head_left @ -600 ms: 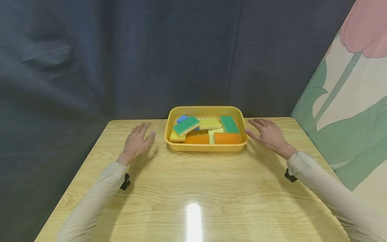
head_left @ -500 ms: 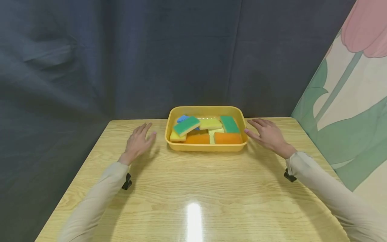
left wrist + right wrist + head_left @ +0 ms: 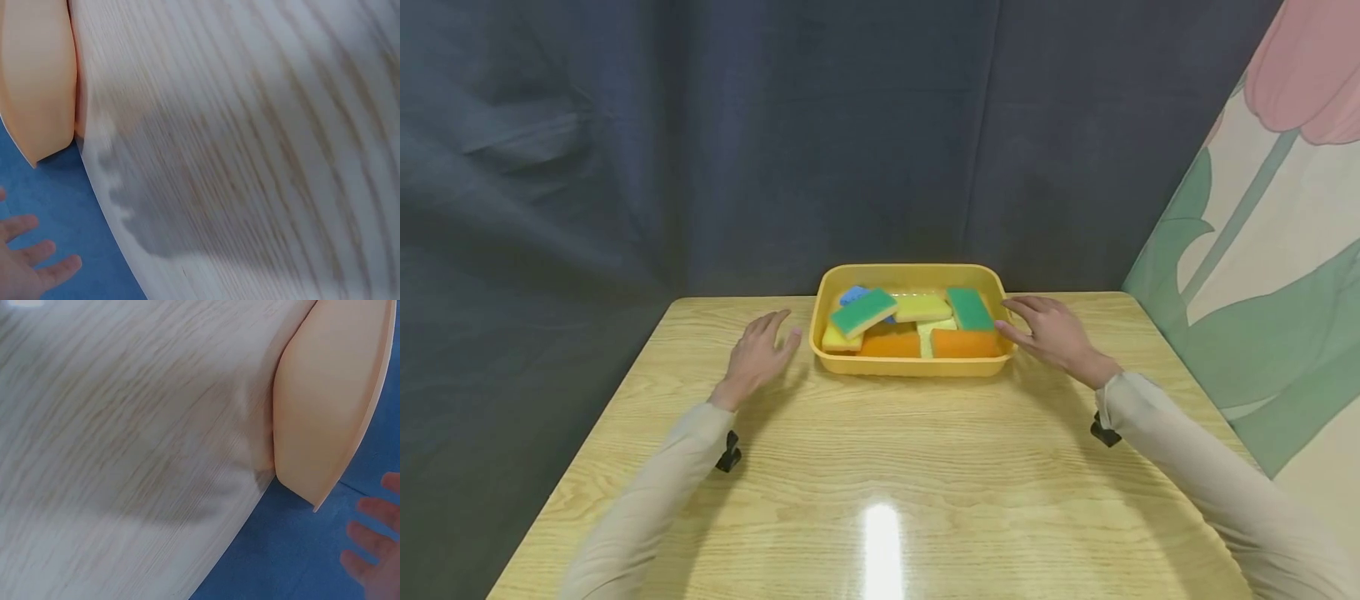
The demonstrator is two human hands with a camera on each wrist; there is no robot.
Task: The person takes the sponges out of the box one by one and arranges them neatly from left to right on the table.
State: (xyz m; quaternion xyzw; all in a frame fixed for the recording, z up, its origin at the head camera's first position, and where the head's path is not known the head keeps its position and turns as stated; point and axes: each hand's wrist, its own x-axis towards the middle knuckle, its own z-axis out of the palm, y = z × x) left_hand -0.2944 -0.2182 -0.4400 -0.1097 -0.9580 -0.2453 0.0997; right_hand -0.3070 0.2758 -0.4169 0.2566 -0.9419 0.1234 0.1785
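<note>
A yellow plastic basin (image 3: 910, 367) stands at the table's far edge, holding several sponges. Among them are a green-topped sponge (image 3: 863, 312) lying tilted on the others, a second green sponge (image 3: 970, 309) at the right, a yellow sponge (image 3: 922, 308) and an orange sponge (image 3: 964, 343). My left hand (image 3: 758, 358) hovers just left of the basin, fingers spread and holding nothing. At the other side my right hand (image 3: 1051, 335) reaches over the right rim with thumb and fingertips, its fingers extended. In the left wrist view the basin's side wall (image 3: 39, 75) shows beyond my fingers.
The wooden table (image 3: 880, 450) spreads in front of the basin, with a bright light reflection on it. A dark blue curtain (image 3: 850, 142) hangs right behind the table. A flower-patterned cloth (image 3: 1285, 275) is along the right side.
Both hands have moved inward toward the basin, the left to the right and the right to the left. The basin and sponges have stayed in place.
</note>
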